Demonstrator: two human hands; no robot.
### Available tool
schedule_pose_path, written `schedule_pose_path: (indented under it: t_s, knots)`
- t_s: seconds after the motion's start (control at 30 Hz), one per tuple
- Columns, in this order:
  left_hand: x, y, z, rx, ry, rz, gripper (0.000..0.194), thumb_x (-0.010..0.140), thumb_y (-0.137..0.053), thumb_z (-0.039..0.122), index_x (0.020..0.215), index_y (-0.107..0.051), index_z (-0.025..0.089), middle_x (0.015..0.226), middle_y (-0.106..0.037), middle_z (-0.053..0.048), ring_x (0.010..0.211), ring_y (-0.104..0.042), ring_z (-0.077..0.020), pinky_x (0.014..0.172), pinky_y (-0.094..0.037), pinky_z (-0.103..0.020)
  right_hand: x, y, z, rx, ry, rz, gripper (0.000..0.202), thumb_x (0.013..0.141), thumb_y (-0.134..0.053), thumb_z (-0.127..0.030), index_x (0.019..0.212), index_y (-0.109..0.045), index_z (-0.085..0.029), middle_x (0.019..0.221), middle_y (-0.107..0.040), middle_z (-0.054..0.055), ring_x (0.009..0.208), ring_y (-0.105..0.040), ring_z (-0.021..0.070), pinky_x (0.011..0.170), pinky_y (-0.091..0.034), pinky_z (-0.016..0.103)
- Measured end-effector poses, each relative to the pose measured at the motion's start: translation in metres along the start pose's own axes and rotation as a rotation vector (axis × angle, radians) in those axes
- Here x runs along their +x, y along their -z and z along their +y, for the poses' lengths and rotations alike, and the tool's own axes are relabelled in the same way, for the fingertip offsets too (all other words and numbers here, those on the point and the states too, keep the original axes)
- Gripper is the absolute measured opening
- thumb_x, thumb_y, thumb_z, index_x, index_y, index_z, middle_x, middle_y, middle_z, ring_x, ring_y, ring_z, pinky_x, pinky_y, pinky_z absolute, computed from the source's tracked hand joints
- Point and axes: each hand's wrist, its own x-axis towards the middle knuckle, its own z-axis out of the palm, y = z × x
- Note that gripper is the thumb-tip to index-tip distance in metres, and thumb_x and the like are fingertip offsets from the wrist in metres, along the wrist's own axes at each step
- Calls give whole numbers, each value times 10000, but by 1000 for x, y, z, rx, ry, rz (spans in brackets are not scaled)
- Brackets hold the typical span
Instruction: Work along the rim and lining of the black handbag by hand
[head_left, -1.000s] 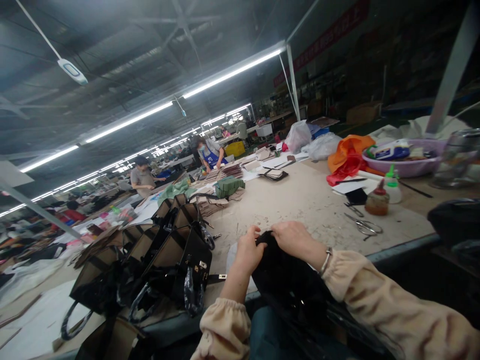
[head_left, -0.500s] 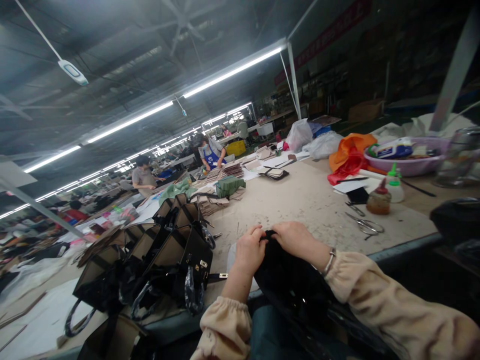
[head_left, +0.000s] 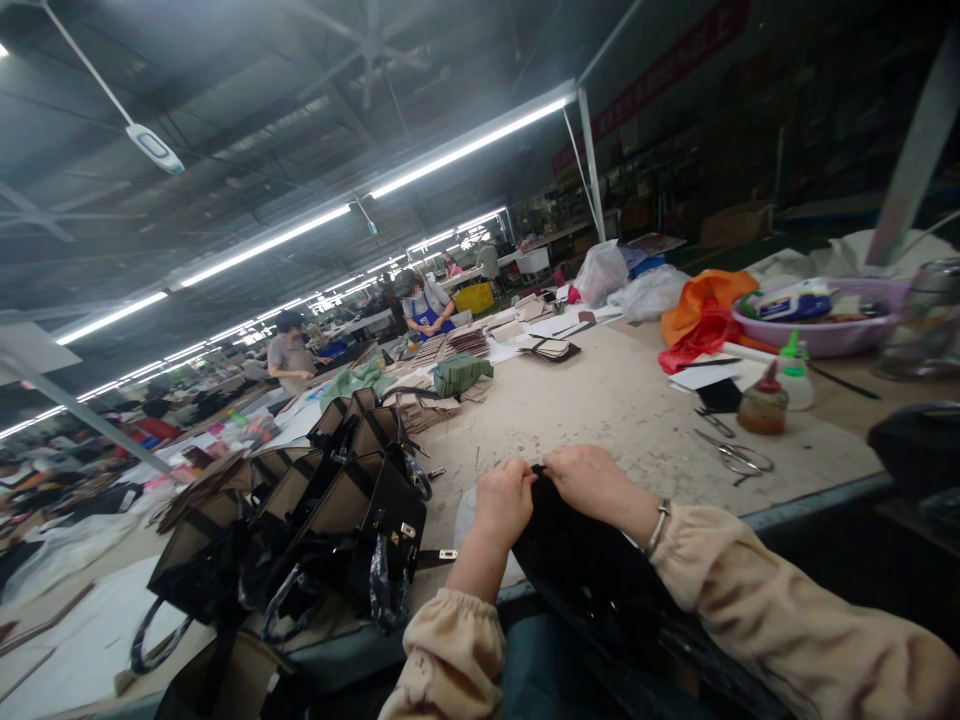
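Observation:
Both hands meet at the upper edge of a black bag (head_left: pixel 581 570), which hangs over my lap at the table's front edge. My left hand (head_left: pixel 506 503) pinches that edge between thumb and fingers. Close beside it, my right hand (head_left: pixel 589 483) grips the same edge, its fingertips partly hidden by the fabric. Dark folds hide most of the bag's shape. To the left stand several black handbags (head_left: pixel 375 490) with tan insides, metal clasps and plastic-wrapped handles.
Scissors (head_left: pixel 739 458), a brown glue bottle (head_left: pixel 763 403) and a green-capped bottle (head_left: pixel 795 375) stand at right, before a purple basin (head_left: pixel 832 335). Stacked brown pieces (head_left: pixel 461 343) and green cloth (head_left: pixel 461 373) lie farther back. Two co-workers (head_left: pixel 427 305) are beyond, left of centre.
My hands stay on the bag's edge with only a slight shift of the fingers. The whole view has moved a little. The far co-worker's hands have come together.

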Motion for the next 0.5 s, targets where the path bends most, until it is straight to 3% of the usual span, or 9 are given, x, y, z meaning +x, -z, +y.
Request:
schedule_pose_path:
  t_s: [0.17, 0.3, 0.5]
  knots:
    - [2, -2, 1, -29, 86, -3, 59, 840, -544, 139, 854, -564, 193, 820, -629, -27, 812, -591, -187, 736, -412, -273, 5, 1, 0, -9, -19, -11, 266, 881, -430, -256, 824, -668, -153, 821, -682, 102, 794, -640, 203, 666, -423, 257]
    - [-2, -2, 1, -65, 182, -16, 262, 812, -592, 162, 1065, -531, 179, 892, -654, -43, 878, -607, -205, 777, -431, -289, 7, 2, 0, -17, -28, -17, 266, 880, -444, -285, 846, -679, -165, 833, -688, 95, 815, -644, 210, 685, -437, 265]
    - [-19, 5, 1, -85, 281, -119, 382, 741, -681, 292, 1092, -589, 171, 984, -655, -107, 947, -600, -288, 810, -452, -351, 7, 0, 3, -36, -75, -34, 268, 890, -432, -279, 871, -675, -169, 871, -691, 99, 843, -645, 209, 716, -444, 271]
